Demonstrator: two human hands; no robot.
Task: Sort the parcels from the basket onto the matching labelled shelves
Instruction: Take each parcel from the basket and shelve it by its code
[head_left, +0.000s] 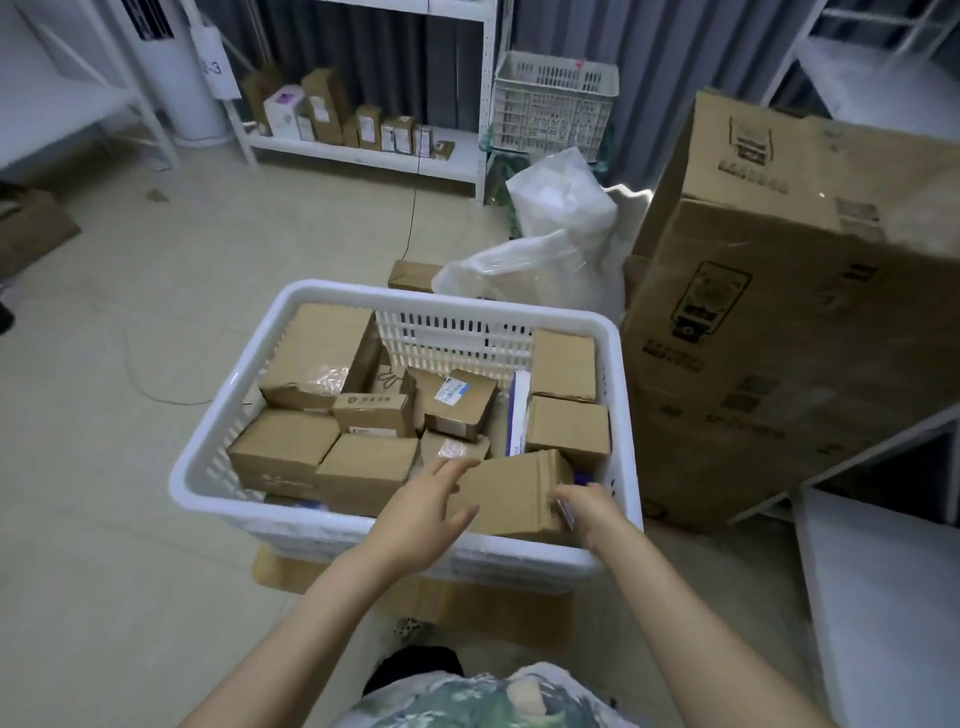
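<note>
A white slatted basket (218, 426) stands on the floor in front of me, filled with several brown cardboard parcels. A corrugated brown parcel (511, 491) leans against the near right corner. My left hand (431, 512) reaches over the near rim with straight fingers lying on the parcel's left side. My right hand (587, 512) grips the parcel's right end, fingers curled round its edge. A smaller parcel (457, 402) with a blue-and-white label lies in the basket's middle. The white shelf rack (363, 150) at the back holds a row of sorted boxes.
Large brown cartons (779, 322) lean close on the right of the basket. Crumpled clear plastic bags (545, 244) lie behind it. A second white basket (556, 104) sits beside the rack. A flat cardboard sheet (467, 597) lies under the basket. White shelf frames stand far left and right.
</note>
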